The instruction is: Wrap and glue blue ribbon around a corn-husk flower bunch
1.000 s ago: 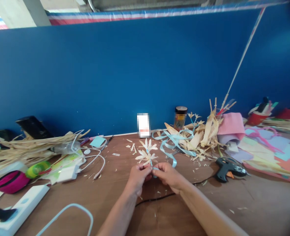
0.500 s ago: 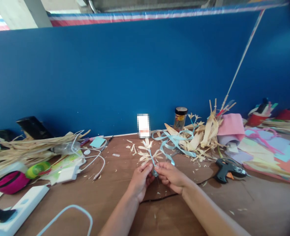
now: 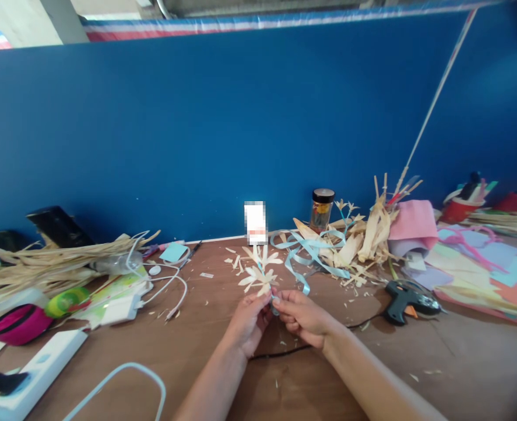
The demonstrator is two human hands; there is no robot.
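Low over the middle of the table, both hands are closed around the lower end of a husk flower sprig. Its pale petals point away from me, and light blue ribbon wraps its stem. My left hand pinches the stem between thumb and fingers. Close beside it, my right hand pinches the ribbon-wrapped end, with a bit of blue ribbon showing between the two hands. The fingers hide most of the lower stem. Beyond my right hand, a loose light blue ribbon lies in curls near a heap of dried husks.
To the right lies a black glue gun, its cord running under my hands. A dark-lidded jar stands by the blue partition. Coloured paper covers the far right. At left are cables, a white power strip and husk strips.
The sprig has turned in my fingers: its flowers sit further left and lower, with petals spread more toward me. Both hands stay nearly in place, still pinching.
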